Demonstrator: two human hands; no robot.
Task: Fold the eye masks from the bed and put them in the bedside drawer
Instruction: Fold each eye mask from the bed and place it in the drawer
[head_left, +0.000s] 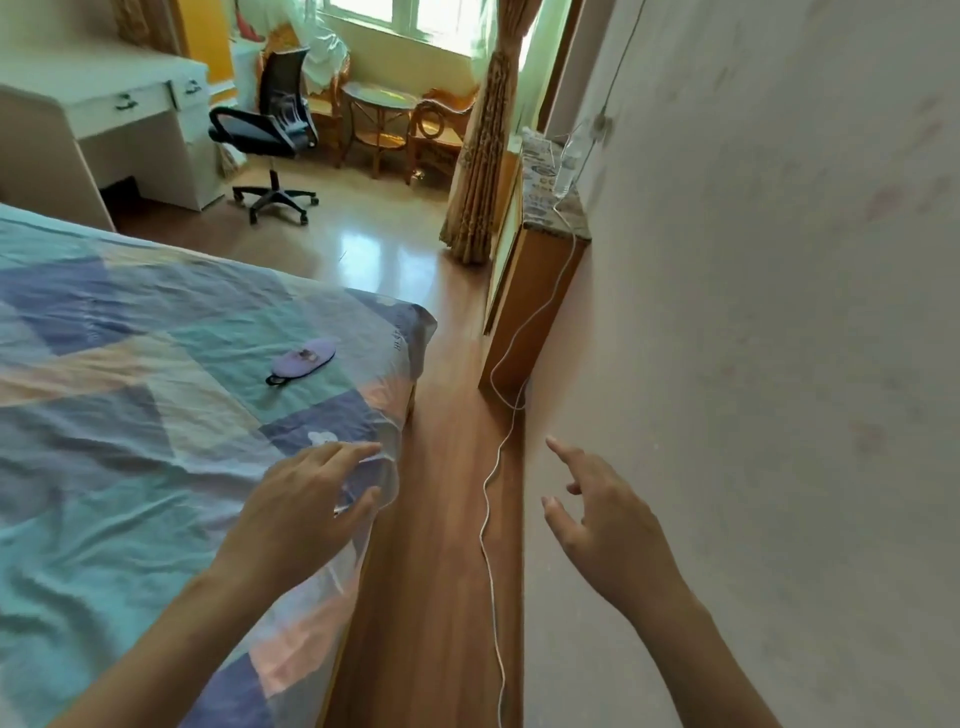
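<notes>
Sunlit bedroom floor runs between the bed (130, 415), with its patchwork sheet, and the wall where our right hand (608, 525) is raised. Both of our hands are empty: the left hand (306, 504) hovers over or rests on the near corner of the bed with its grip spread and fingers loosely extended, and the right hand floats beside the wall with its grip spread too, pinching nothing. One purple eye mask (306, 358) lies flat and unfolded on the bed, beyond the left grip and slightly to its left, its dark strap trailing toward us. A white cable (493, 519) snakes along the floor between our two grips, leading up to a wooden cabinet (535, 291) farther ahead of the right grip; whether that holds the bedside drawer we cannot tell. We judge the step in hand to be the approach for picking up the mask, with folding not yet begun. Next we need to step forward, reach the left grip ahead to the mask, and lift it, strap included.
</notes>
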